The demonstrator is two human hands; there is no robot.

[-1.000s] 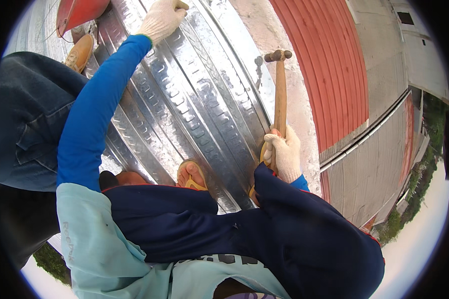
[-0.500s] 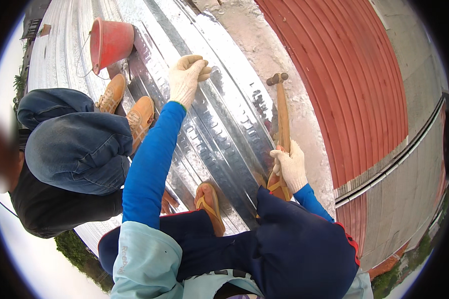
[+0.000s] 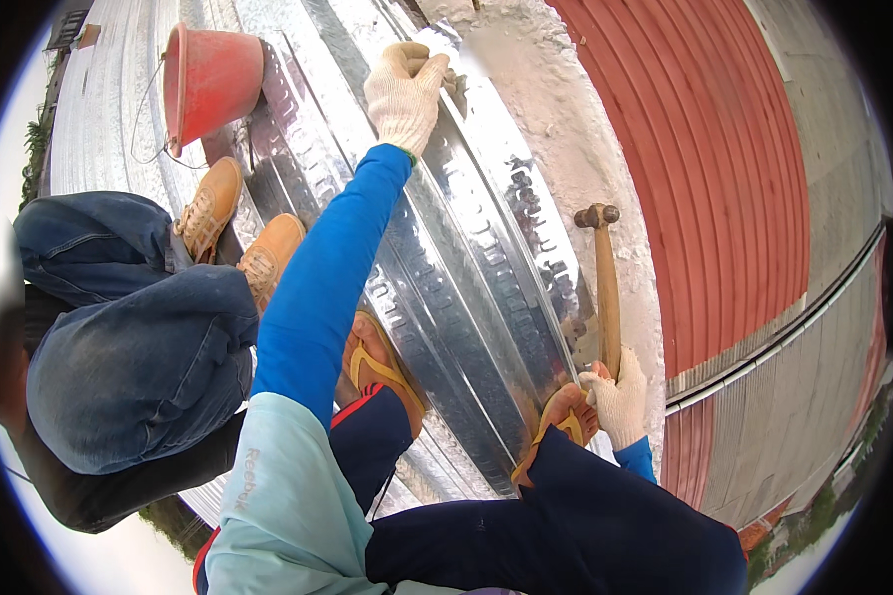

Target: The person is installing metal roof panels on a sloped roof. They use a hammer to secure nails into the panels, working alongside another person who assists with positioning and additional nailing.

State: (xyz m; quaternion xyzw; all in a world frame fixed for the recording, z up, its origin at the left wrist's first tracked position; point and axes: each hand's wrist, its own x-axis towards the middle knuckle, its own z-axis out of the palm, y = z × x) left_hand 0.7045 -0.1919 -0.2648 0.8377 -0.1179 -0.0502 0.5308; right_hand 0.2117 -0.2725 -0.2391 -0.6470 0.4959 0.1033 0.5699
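My right hand (image 3: 620, 399), in a cream knit glove, is wrapped round the lower wooden handle of a hammer (image 3: 607, 288). The hammer stands nearly upright in the view, its dark, rusty head at the far end over the rough concrete edge. My left hand (image 3: 405, 97), gloved alike, reaches far out above the shiny ribbed metal sheet (image 3: 446, 248). Its fingers are curled closed, and whatever they may hold is hidden. A dark reflection or shadow shows on the metal beside the fingertips. My sandalled feet rest on and beside the sheet.
On my left a person in jeans (image 3: 139, 367) and tan shoes (image 3: 210, 208) crouches on the roofing. A red bucket (image 3: 218, 84) with a wire handle lies tilted beyond the shoes. Rough concrete (image 3: 536, 89) borders the sheet; beyond it, lower, spreads a red corrugated roof (image 3: 695, 178).
My left hand has moved farther out along the metal sheet and a little right. My right hand and the hammer have shifted right and nearer. My feet have changed position.
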